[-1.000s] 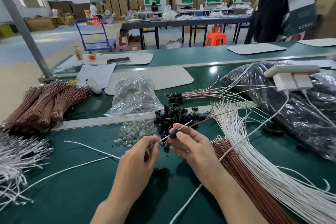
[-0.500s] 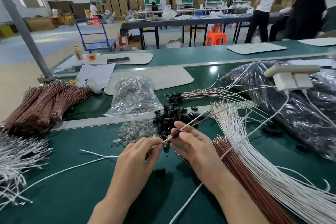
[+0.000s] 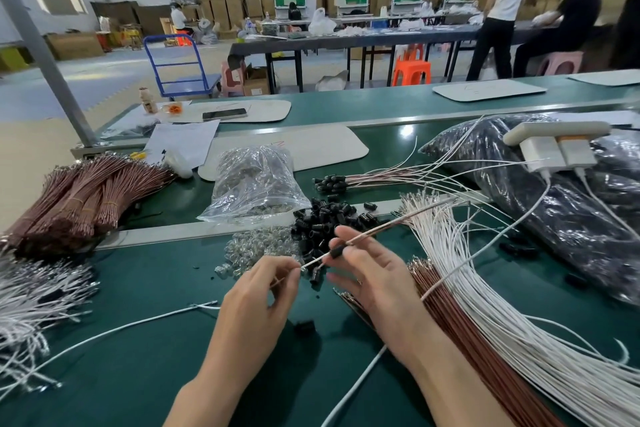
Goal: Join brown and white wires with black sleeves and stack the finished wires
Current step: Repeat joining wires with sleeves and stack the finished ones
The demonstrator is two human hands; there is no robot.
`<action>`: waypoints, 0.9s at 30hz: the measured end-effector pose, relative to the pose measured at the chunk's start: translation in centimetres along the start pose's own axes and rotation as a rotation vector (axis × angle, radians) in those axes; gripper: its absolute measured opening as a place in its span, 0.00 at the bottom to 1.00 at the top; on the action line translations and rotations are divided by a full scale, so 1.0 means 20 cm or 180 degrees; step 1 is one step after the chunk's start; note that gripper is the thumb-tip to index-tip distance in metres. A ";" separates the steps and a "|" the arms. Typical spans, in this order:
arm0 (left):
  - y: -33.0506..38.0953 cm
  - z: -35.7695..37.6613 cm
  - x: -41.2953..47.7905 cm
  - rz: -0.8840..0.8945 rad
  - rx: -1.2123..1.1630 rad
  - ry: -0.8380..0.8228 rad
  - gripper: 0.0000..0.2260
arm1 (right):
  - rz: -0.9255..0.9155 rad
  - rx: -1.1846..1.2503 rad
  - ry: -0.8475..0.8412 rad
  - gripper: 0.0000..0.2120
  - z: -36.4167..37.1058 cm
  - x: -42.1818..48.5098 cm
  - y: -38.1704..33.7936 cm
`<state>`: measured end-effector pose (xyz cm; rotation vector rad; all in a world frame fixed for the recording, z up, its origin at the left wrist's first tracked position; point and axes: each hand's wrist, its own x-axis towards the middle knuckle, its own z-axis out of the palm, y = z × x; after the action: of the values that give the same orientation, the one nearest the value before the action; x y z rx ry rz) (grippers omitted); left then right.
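Observation:
My left hand (image 3: 258, 302) pinches the bare ends of a brown and white wire pair (image 3: 388, 225) that slants up to the right. My right hand (image 3: 370, 274) holds a black sleeve (image 3: 336, 251) threaded on that pair between thumb and fingers. Behind my hands lies a heap of loose black sleeves (image 3: 325, 218). Loose brown wires (image 3: 460, 319) and white wires (image 3: 491, 288) fan out to the right. Finished wires with sleeves (image 3: 349, 181) lie in a stack further back.
A clear bag of small parts (image 3: 251, 180) and spilled clear bulbs (image 3: 256, 250) sit left of the sleeves. Bundled brown wires (image 3: 76, 198) and white wires (image 3: 31, 302) lie at the left. A black plastic bag (image 3: 568, 218) with white chargers (image 3: 554, 149) fills the right.
My hands have risen slightly and the black sleeve has slid further up the wire pair away from my left fingers. People in the background have moved.

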<state>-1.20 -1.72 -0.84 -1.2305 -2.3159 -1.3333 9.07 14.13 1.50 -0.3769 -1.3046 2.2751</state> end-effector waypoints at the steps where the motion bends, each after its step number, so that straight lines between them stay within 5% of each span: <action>1: 0.01 0.01 0.00 0.0032 -0.0005 -0.0004 0.03 | 0.0054 -0.0103 -0.0132 0.14 0.02 -0.01 0.02; 8: -0.04 -0.02 0.00 -0.0077 0.0087 -0.0240 0.10 | -0.0198 0.0136 0.0204 0.13 -0.04 0.01 -0.05; 17: -0.01 0.00 -0.01 0.0082 0.0076 -0.0229 0.06 | -0.0016 -0.0402 -0.0148 0.16 0.03 0.00 0.05; 27: -0.04 0.01 -0.01 -0.0012 -0.0063 -0.0264 0.04 | -0.0066 0.0083 0.0213 0.14 -0.03 0.02 -0.02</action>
<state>-1.62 -1.99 -1.59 -1.3120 -2.3672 -1.3338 9.17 14.91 1.58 -0.4247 -1.2388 2.2406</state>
